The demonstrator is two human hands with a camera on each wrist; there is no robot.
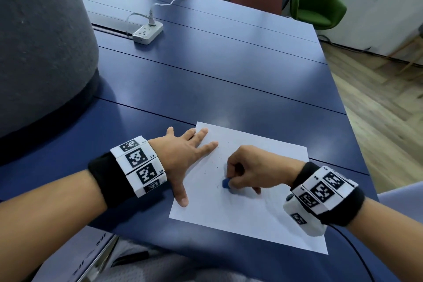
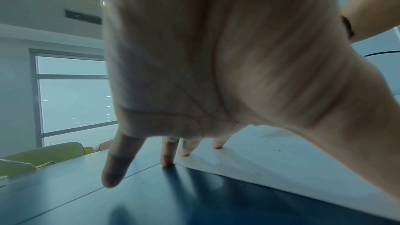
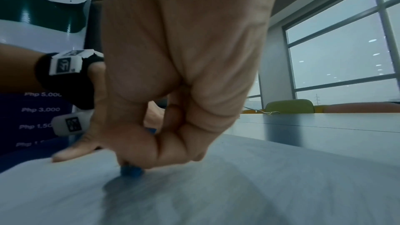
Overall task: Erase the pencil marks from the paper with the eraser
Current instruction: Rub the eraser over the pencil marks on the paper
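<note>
A white rectangular sheet of paper (image 1: 247,208) lay flat on the dark blue table (image 1: 229,80), close to the table's near edge. The left hand (image 1: 183,158) rested on the left side of the paper with its fingers (image 2: 167,153) straight and spread; some fingertips stood on the sheet, the others on the table just beside the paper's left edge, and the thumb lay on the paper nearer to the person. The right hand (image 1: 254,167) was over the middle of the paper with its fingers curled, and it pinched a small blue eraser (image 1: 226,183) between the fingertips. The eraser (image 3: 131,171) touched the paper surface. Small dark crumbs and short marks (image 1: 214,165) were scattered on the paper between the two hands. Both wrists wore black bands with white blocks printed with black square patterns. A white power strip (image 1: 147,32) with a white cable plugged in lay on the table well beyond the paper, to its far left.
</note>
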